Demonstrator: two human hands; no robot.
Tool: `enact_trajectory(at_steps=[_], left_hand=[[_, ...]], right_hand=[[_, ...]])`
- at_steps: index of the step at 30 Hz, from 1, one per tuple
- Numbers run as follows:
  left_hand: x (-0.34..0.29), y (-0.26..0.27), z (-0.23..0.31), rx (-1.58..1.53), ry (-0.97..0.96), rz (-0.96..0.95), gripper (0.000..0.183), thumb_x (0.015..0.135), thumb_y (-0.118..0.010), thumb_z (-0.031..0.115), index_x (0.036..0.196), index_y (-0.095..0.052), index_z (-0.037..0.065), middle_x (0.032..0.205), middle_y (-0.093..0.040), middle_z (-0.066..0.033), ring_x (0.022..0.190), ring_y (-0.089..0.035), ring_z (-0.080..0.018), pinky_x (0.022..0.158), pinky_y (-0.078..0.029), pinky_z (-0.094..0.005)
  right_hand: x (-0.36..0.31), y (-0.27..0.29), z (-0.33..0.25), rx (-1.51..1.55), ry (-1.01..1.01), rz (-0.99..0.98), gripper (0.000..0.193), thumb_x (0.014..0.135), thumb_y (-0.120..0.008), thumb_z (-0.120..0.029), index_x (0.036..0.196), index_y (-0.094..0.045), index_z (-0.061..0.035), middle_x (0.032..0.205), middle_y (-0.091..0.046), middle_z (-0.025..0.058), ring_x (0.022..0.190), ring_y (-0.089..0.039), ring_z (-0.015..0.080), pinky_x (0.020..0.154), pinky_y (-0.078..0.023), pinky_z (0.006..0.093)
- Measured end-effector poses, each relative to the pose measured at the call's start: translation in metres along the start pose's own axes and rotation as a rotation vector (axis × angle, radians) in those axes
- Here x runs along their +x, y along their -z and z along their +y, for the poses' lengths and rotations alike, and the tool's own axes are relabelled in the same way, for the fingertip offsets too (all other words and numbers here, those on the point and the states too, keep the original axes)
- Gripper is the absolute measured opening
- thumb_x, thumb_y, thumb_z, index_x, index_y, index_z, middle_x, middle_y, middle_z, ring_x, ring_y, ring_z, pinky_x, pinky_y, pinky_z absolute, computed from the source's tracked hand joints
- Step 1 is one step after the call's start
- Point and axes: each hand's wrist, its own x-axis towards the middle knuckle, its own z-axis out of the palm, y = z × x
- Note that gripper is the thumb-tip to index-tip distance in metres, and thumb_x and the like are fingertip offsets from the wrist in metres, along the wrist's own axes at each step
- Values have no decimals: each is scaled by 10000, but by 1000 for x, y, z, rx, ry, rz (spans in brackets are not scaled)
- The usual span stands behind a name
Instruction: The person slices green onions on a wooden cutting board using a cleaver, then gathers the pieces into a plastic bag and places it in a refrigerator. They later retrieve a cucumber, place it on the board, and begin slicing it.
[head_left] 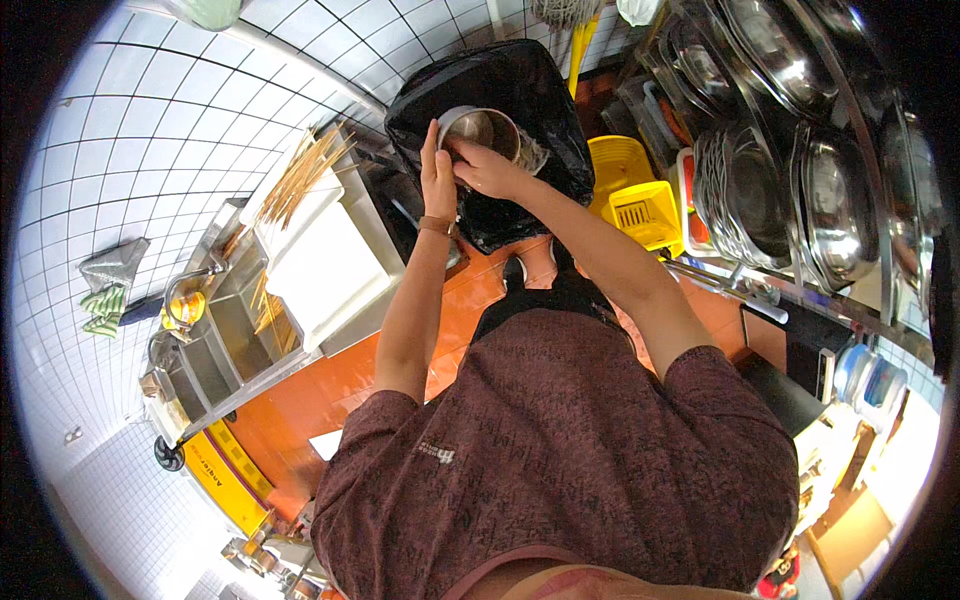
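Over a bin lined with a black plastic bag (540, 75), I hold a round metal bowl (482, 122) tilted, so its shiny inside shows. My left hand (437, 172) presses along the bowl's left side, its fingers stretched up near the rim. At the near edge, my right hand (485, 168) is closed with its fingers bent at the rim; its fingertips are partly hidden. Beside the bowl's right side lies a crumpled piece of clear plastic (532, 157) in the bin.
Left of the bin, white trays (325, 275) and bamboo sticks (300, 190) rest on a steel sink counter (215, 350). A yellow mop bucket (645, 210) stands on the right, near a rack of metal bowls and pans (840, 215). The floor (300, 410) is orange tile.
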Motion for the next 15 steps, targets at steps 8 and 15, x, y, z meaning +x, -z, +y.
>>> enact_trajectory(at_steps=[8, 15], left_hand=[[19, 27, 12, -24, 7, 62, 631, 1130, -566, 346, 1699, -417, 115, 1600, -502, -60, 1273, -538, -209, 1134, -413, -344], [32, 25, 4, -25, -50, 143, 670, 1126, -572, 379, 1717, -373, 135, 1675, -430, -85, 1375, -497, -223, 1170, -403, -363]], right_hand=[[-25, 30, -25, -348, 275, -115, 182, 989, -661, -195, 1106, -714, -67, 1141, -683, 129, 1138, -645, 355, 1003, -525, 484], [-49, 56, 14, -456, 158, 264, 324, 962, -785, -193, 1261, -695, -107, 1261, -693, 107, 1107, -700, 311, 913, -576, 407]])
